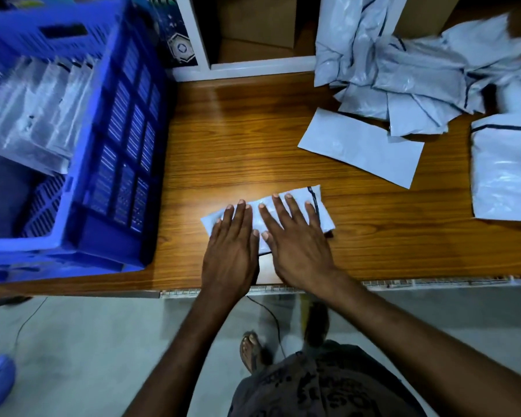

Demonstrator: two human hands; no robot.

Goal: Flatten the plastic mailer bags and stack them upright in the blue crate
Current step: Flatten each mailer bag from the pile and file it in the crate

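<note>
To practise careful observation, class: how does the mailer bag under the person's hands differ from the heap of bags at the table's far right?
The pressed bag is one bag, lying flat near the table's front edge; the heap is many bags, crumpled and overlapping, farther back. The left hand and right hand, fingers spread, press the pressed bag; the heap lies loose. Both are pale plastic with dark strips.
</note>
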